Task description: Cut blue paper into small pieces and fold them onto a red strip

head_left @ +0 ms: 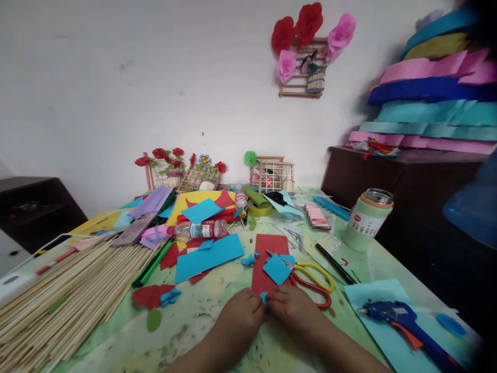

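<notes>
Both hands meet low in the middle of the view, over the near edge of a red paper sheet (266, 254). Between the fingertips of my left hand (243, 316) and my right hand (293, 310), a small piece of blue paper (263, 297) is pinched; most of it is hidden by the fingers. Just beyond lies a blue paper square (277, 269), on top of scissors (324, 277) with one yellow and one red handle. Small folded blue paper pieces (170, 297) rest on a red scrap to the left, with others (247, 260) beside the red sheet.
A bundle of thin wooden sticks (77, 295) fills the left side, with a green cutter (153, 264) beside it. At right are a blue glue gun (392, 313), a black pen (334, 263) and a green jar (365, 228). A plastic bottle (200, 229) lies among coloured papers.
</notes>
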`<state>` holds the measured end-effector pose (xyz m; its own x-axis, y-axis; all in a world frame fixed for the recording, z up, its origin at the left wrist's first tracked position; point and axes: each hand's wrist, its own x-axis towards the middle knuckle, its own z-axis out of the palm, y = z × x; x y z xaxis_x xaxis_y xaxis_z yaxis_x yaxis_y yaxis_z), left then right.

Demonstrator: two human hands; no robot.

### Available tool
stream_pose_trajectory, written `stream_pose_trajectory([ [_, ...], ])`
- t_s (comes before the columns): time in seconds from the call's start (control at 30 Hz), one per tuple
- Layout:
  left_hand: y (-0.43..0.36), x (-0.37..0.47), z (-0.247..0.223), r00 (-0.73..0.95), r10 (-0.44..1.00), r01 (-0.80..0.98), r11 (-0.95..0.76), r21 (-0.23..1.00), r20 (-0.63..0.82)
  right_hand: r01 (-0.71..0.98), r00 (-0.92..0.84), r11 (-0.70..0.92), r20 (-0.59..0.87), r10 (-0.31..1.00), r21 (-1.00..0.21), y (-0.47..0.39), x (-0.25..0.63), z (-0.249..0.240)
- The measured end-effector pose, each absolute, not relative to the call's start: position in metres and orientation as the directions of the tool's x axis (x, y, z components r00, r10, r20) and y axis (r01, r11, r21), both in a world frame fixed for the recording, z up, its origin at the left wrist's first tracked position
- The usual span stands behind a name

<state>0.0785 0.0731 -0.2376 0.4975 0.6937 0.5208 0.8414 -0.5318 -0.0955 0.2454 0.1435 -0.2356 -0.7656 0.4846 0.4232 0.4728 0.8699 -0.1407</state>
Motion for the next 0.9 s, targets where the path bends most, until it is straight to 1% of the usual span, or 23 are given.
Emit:
stream_pose_trajectory([
  [0.07, 0.071, 0.078, -0.237, 0.498, 0.682, 0.842, -0.529, -0.108, 0.537, 0.402, -0.828, 0.905, 0.368, 0.424, -0.137, 0.141, 0.247, -0.231],
  [0.13, 0.07, 0.077, -0.238, 0.486, 0.688, 0.849, -0.518, -0.105, 0.538, 0.394, -0.842, 0.907, 0.336, 0.422, -0.153, 0.138, 0.249, -0.225],
  [0.23, 0.071, 0.075, -0.242, 0.439, 0.724, 0.867, -0.496, -0.042, 0.531, 0.401, -0.826, 0.879, 0.312, 0.468, -0.258, 0.137, 0.251, -0.222],
  [0.33, 0.072, 0.074, -0.246, 0.407, 0.753, 0.868, -0.496, 0.038, 0.517, 0.356, -0.831, 0.864, 0.302, 0.467, -0.357, 0.142, 0.251, -0.226],
  [0.4, 0.071, 0.075, -0.246, 0.403, 0.779, 0.868, -0.492, 0.069, 0.481, 0.342, -0.835, 0.863, 0.301, 0.461, -0.372, 0.146, 0.251, -0.231],
  [0.5, 0.063, 0.078, -0.241, 0.402, 0.83, 0.885, -0.46, 0.069, 0.386, 0.346, -0.829, 0.851, 0.296, 0.474, -0.394, 0.149, 0.252, -0.235],
  [0.6, 0.05, 0.08, -0.235, 0.434, 0.857, 0.89, -0.455, 0.015, 0.277, 0.356, -0.822, 0.834, 0.283, 0.494, -0.42, 0.148, 0.254, -0.234],
  [0.7, 0.041, 0.078, -0.235, 0.502, 0.844, 0.865, -0.494, -0.09, 0.187, 0.38, -0.814, 0.813, 0.258, 0.521, -0.442, 0.147, 0.253, -0.231],
  [0.77, 0.038, 0.075, -0.237, 0.524, 0.834, 0.851, -0.5, -0.163, 0.174, 0.413, -0.801, 0.793, 0.236, 0.55, -0.447, 0.146, 0.251, -0.228],
  [0.9, 0.038, 0.074, -0.237, 0.559, 0.795, 0.823, -0.497, -0.275, 0.236, 0.482, -0.766, 0.753, 0.201, 0.61, -0.449, 0.143, 0.247, -0.226],
])
